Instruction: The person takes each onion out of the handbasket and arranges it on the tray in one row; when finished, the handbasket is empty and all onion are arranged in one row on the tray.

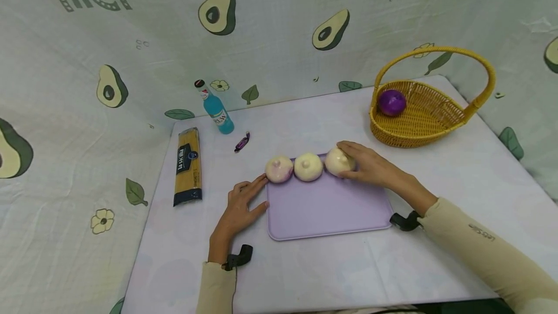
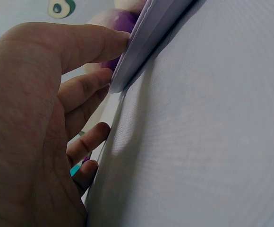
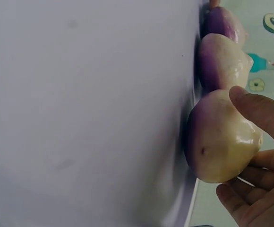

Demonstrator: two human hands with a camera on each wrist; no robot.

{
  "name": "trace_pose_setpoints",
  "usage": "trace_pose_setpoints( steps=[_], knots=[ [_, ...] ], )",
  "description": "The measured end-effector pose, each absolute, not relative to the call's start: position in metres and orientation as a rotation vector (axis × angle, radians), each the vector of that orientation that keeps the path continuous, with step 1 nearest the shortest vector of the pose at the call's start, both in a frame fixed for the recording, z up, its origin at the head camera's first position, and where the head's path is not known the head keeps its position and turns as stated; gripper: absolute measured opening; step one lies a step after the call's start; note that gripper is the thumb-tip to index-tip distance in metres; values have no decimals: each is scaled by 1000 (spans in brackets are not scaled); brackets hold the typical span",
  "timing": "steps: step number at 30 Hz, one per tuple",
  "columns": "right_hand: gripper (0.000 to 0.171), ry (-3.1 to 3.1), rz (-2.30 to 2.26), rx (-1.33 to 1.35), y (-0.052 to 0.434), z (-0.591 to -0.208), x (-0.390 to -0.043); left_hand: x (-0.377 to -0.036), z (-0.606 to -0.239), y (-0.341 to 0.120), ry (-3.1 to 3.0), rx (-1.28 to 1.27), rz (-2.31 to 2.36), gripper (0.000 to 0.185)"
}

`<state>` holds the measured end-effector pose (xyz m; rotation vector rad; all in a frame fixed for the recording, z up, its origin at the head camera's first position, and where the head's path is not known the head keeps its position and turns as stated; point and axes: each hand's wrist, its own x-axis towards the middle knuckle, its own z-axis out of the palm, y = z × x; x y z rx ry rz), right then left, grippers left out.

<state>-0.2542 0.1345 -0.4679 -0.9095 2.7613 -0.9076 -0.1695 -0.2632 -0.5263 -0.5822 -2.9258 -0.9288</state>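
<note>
On the tray (image 1: 327, 217): three turnips (image 1: 308, 167).

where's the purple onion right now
In the head view the purple onion lies alone inside the yellow wicker basket at the table's far right, beyond the right hand and the lilac tray.

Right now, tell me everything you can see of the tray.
The tray is a pale lilac rectangle with rounded corners and a low raised rim, plastic by its look. It lies flat on the table. Three turnips sit in a row along its far edge. The left hand touches its left rim; the right hand holds the right-most turnip.
</note>
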Motion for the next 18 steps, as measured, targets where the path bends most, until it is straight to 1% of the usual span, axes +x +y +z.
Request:
trace_pose_setpoints(
  steps=[7, 13, 18],
  knots=[
    [82, 2769, -887, -894, 138, -458, -252, -170, -526, -262, -2927, -582, -938, 65],
    [73, 2848, -920, -855, 148, -441, -255, -169, -527, -263, -2937, -569, -940, 66],
    [68, 2919, -915, -763, 161, -429, -263, -168, -527, -264, -2934, -558, -962, 66]
  ],
)
